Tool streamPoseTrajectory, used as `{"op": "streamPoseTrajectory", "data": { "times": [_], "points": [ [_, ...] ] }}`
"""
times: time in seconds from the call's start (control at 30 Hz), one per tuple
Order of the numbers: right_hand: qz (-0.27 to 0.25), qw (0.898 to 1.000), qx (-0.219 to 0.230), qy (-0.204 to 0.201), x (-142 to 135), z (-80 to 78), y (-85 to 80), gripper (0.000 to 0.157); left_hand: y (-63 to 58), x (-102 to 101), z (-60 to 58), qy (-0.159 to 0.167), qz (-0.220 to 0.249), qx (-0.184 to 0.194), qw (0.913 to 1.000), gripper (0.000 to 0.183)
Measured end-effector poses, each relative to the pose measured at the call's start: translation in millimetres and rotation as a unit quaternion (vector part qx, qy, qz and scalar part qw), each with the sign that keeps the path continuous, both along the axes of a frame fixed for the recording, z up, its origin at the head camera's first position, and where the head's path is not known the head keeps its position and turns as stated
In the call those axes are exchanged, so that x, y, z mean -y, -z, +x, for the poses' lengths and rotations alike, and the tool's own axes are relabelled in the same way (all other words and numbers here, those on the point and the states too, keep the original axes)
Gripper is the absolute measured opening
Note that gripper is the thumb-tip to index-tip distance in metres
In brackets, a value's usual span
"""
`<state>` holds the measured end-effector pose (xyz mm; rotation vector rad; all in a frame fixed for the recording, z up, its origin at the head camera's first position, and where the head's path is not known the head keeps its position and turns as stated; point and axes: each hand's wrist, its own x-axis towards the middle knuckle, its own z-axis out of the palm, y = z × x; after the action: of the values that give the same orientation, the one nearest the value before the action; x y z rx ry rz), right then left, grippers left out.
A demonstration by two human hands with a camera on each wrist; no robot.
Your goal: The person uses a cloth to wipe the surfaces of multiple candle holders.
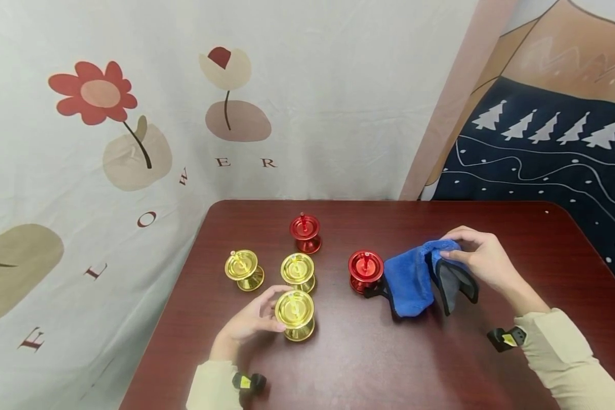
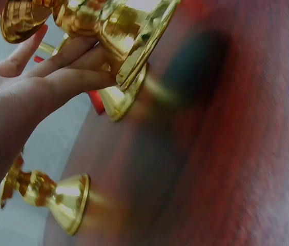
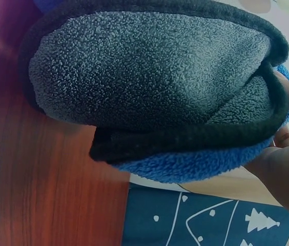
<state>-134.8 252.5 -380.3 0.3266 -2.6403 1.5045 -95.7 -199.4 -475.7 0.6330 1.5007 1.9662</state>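
Note:
My left hand (image 1: 248,319) grips a gold candle holder (image 1: 294,310) with thumb and fingers around its stem. In the left wrist view its base (image 2: 134,41) appears raised off the table. Just behind it stands a second gold candle holder (image 1: 297,270), partly hidden, and a third gold candle holder (image 1: 244,270) is to the left. At the right, my right hand (image 1: 479,256) pinches a blue and grey cloth (image 1: 410,279) with black edging; the grey side (image 3: 144,66) fills much of the right wrist view. The cloth's left end lies against a red candle holder (image 1: 366,270).
Another red candle holder (image 1: 305,232) stands farther back on the dark red-brown table (image 1: 359,364). Behind the table hangs a pale curtain (image 1: 328,85) printed with flowers and letters, with a dark tree-patterned cloth (image 1: 543,154) at the right.

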Motion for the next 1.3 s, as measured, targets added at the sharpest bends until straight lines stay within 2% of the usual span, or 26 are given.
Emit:
{"op": "streamPoseTrajectory", "data": {
  "times": [0.27,0.47,0.67,0.8,1.0,1.07,1.17,1.3],
  "points": [
    [0.002,1.000,-0.004,-0.007,-0.9,-0.3,1.9,0.014,9.5,8.1,5.0,0.024,-0.026,-0.017,0.9992,0.064],
    [-0.005,1.000,-0.002,0.000,-0.3,-1.1,2.6,0.014,12.1,10.3,7.0,0.024,-0.030,-0.012,0.9992,0.066],
    [-0.007,1.000,0.000,-0.001,0.1,0.6,3.0,0.015,12.9,12.2,7.5,0.040,-0.010,-0.012,0.9991,0.066],
    [-0.006,1.000,0.001,0.000,0.6,1.1,2.4,0.014,12.2,13.8,6.2,0.057,-0.003,-0.017,0.9982,0.067],
    [0.001,1.000,0.002,-0.003,0.5,1.6,2.1,0.014,6.7,20.5,-2.6,0.074,-0.026,-0.029,0.9965,0.073],
    [0.006,1.000,-0.003,-0.008,0.1,1.4,2.2,0.014,3.6,23.4,-7.8,0.064,-0.037,-0.038,0.9965,0.073],
    [0.010,1.000,-0.009,-0.014,-0.8,1.0,2.2,0.015,-3.6,26.8,-16.0,0.024,-0.082,-0.048,0.9952,0.068],
    [0.006,1.000,-0.008,-0.014,-1.5,0.5,2.9,0.014,-15.4,25.5,-28.0,-0.045,-0.171,-0.058,0.9824,0.065]
  ]
}}
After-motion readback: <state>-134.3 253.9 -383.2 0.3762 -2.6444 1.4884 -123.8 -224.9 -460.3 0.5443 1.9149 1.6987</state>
